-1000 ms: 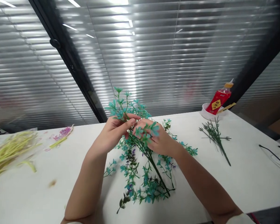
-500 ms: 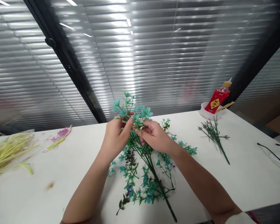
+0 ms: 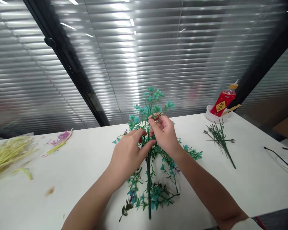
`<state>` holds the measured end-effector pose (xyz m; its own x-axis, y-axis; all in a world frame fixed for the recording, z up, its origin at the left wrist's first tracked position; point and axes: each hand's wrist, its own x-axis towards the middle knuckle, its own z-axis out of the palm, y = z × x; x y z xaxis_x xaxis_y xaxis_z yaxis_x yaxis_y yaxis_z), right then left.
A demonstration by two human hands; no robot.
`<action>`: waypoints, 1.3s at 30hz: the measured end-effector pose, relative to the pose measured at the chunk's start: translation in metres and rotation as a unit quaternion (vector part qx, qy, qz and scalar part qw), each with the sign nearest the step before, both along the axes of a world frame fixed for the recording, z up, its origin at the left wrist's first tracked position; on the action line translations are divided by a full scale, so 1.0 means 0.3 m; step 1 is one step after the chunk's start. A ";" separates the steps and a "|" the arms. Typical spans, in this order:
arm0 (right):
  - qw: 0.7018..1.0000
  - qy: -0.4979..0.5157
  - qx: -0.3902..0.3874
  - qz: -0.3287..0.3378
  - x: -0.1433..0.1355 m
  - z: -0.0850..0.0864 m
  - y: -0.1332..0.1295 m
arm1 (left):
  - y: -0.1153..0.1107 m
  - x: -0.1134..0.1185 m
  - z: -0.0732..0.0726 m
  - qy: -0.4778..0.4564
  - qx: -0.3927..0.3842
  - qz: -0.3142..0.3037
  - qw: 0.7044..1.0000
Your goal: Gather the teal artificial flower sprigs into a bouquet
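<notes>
Between both grips stands a teal artificial flower stem (image 3: pixel 149 179), upright above the white counter (image 3: pixel 81 166); its middle is hidden by the left hand (image 3: pixel 129 155), pinched on it. Just above, the right hand (image 3: pixel 164 132) pinches a sprig. Far right, the red bottle (image 3: pixel 224 100) label is unreadable.

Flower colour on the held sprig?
Teal flowers on a green stem; head view.

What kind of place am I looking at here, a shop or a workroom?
Probably a craft workroom in an office: a white table set against blinds, strewn with fake sprigs and yellow stems, a red glue bottle at the back. Both hands hold a teal flower stem.
</notes>
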<state>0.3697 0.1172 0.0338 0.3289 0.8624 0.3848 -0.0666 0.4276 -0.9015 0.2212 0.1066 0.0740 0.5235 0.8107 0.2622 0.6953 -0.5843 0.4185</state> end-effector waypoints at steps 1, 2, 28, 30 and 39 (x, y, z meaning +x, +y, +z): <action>1.000 -0.003 0.010 -0.022 -0.002 -0.002 0.000 | 0.001 0.008 -0.004 0.003 0.002 0.000 1.000; 0.999 -0.007 0.020 -0.042 -0.004 -0.003 -0.001 | 0.002 0.015 -0.008 0.000 0.009 -0.002 1.000; 0.987 0.156 -0.005 0.032 0.056 0.107 -0.039 | 0.075 0.056 -0.038 -0.401 -0.402 -0.108 0.816; 0.988 0.149 -0.001 0.036 0.058 0.105 -0.040 | 0.072 0.055 -0.031 -0.395 -0.396 -0.106 0.822; 0.991 0.129 0.004 0.032 0.055 0.105 -0.040 | 0.080 0.050 -0.044 -0.392 -0.375 -0.112 0.832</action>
